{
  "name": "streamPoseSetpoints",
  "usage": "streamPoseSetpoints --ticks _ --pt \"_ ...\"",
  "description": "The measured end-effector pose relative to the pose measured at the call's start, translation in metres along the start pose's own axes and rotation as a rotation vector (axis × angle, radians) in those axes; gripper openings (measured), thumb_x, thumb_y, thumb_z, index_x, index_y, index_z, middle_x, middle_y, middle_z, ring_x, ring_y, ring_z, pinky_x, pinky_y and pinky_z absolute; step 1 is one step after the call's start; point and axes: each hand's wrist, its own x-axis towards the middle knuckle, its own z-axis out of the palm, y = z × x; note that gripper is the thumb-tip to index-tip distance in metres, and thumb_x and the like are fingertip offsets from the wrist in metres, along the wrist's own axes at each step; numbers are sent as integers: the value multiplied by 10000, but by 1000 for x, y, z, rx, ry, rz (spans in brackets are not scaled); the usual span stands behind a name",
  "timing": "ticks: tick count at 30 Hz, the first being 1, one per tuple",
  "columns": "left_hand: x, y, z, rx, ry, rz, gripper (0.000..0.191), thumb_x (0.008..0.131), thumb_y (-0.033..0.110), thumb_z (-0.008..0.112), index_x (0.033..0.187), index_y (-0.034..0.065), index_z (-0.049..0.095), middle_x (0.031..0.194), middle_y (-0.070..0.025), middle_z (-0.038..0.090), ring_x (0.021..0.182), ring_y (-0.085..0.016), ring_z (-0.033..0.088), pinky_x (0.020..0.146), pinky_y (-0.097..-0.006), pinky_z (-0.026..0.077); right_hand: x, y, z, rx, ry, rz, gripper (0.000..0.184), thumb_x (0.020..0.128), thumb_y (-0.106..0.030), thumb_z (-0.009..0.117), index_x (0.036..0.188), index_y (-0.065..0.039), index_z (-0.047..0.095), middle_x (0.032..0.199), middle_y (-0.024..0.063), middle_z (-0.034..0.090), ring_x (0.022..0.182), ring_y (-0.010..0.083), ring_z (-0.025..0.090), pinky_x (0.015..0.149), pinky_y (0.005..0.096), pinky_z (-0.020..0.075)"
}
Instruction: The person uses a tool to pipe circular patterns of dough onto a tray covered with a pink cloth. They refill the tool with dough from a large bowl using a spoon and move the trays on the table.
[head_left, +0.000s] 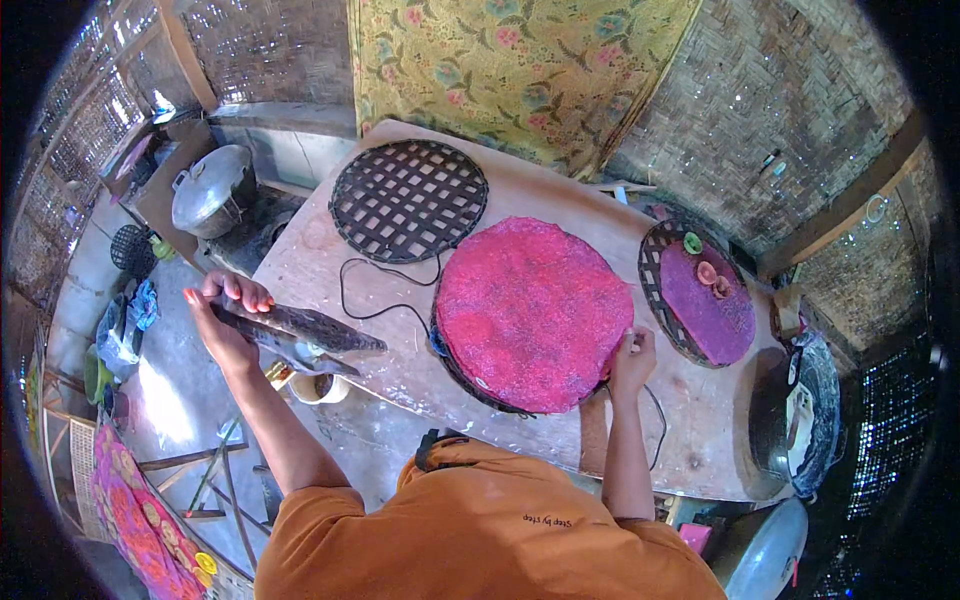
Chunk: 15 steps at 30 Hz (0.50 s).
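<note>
My left hand (234, 319) is raised past the table's left edge. It grips a dark, long, two-pronged object (315, 326) that looks like worn wood; its exact kind is unclear. At the near right rim of a large pink round sheet (529, 315), my right hand (634, 356) has its fingertips together on the edge. The sheet has a rough, speckled surface and covers a dark round woven tray (469, 386), of which only part of the rim shows. A black cord (386, 266) runs out from that tray.
The wooden table (675, 427) bears an open-weave round rack (409, 199) at the back left. On the right, another rack (651, 274) holds a purple sheet (705, 315) with small cups. A basin (817, 412) stands at the right end. A lidded metal pot (214, 191) sits left.
</note>
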Motion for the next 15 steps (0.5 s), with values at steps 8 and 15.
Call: streamPoseSetpoints --ticks 8,15 --pt "9 14 33 -242 -363 -67 566 885 657 324 724 119 391 415 0 349 316 -169 374 384 -313 377 14 -55 -31 -229 -256 -125 244 846 -159 624 1043 -26 573 1042 140 579 933 250 579 823 357 455" --pt "36 -24 142 -815 -351 -389 626 849 716 311 628 145 442 463 19 350 407 -155 364 491 -340 350 13 -160 -29 584 -1618 -38 594 916 -522 424 1246 -36 502 1101 130 594 980 225 581 874 328 456"
